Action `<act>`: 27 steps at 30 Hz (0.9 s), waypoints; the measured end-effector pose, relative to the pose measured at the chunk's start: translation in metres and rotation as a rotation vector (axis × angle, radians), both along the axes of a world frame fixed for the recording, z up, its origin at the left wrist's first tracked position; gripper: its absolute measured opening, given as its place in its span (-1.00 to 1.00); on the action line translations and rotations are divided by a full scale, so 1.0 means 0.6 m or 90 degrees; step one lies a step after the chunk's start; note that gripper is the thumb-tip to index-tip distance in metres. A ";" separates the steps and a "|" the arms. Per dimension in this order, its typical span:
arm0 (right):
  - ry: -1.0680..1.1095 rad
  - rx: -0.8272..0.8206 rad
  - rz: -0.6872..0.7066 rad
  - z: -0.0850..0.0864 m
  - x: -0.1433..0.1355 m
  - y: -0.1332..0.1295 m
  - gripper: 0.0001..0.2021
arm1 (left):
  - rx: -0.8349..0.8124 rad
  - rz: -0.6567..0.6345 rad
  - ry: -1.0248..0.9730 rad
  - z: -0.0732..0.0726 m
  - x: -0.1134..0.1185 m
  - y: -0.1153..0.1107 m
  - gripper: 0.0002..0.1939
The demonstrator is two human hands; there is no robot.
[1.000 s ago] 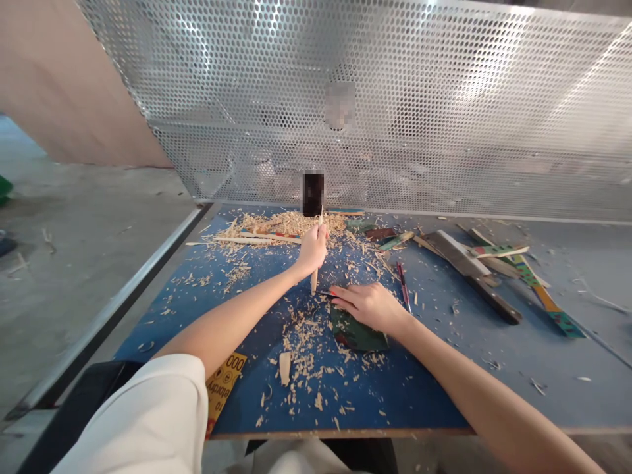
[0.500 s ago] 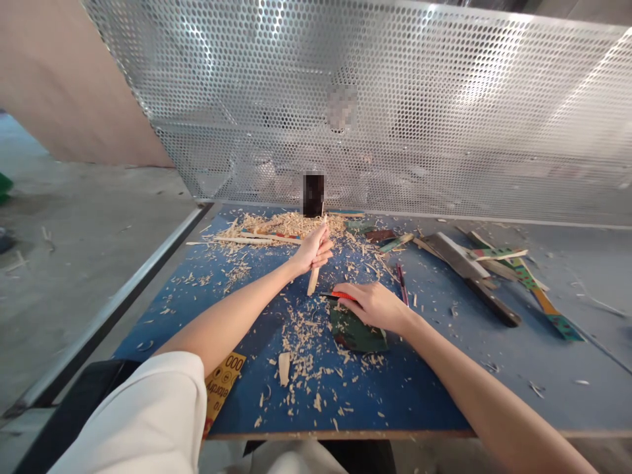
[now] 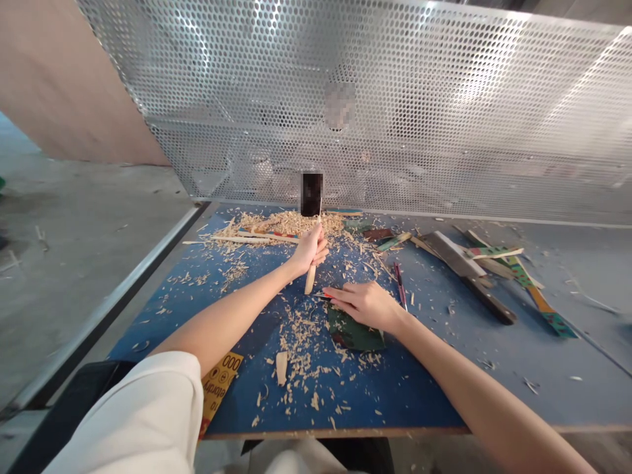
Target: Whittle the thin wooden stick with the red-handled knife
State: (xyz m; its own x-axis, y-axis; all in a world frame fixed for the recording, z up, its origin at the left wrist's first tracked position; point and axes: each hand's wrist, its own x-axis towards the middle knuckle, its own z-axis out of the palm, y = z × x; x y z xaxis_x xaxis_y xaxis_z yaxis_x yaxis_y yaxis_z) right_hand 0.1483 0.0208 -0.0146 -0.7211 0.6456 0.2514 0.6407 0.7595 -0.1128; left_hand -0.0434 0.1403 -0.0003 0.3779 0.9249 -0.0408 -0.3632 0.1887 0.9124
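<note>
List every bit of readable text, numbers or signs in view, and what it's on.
"000": yellow printed sheet, by the left sleeve
"etordry": same sheet, start cut off, letters uncertain
"10": same sheet, slanted, could be "01"
Small round icons on it: too small to make out.
No lettering I can read on the cleaver or slim purple tool.

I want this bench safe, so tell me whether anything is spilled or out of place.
Wood shavings litter the blue tabletop, heaped near the perforated screen, like an unswept spill. A large broad-bladed knife lies slanted among jumbled wood strips at right, which looks untidy.
</note>
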 end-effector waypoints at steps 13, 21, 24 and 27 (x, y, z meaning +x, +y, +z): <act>0.029 -0.131 -0.101 0.021 -0.011 -0.004 -0.62 | 0.066 0.114 0.091 0.002 0.009 -0.010 -0.43; -0.035 -0.089 -0.158 0.015 -0.015 -0.001 -0.50 | 0.072 0.116 0.094 -0.008 0.009 -0.002 -0.47; -0.039 -0.082 -0.157 0.013 -0.016 -0.001 -0.49 | 0.072 0.118 0.090 -0.008 0.009 -0.002 -0.49; -0.042 -0.077 -0.152 0.011 -0.017 -0.001 -0.50 | 0.064 0.118 0.087 -0.007 0.009 -0.003 -0.49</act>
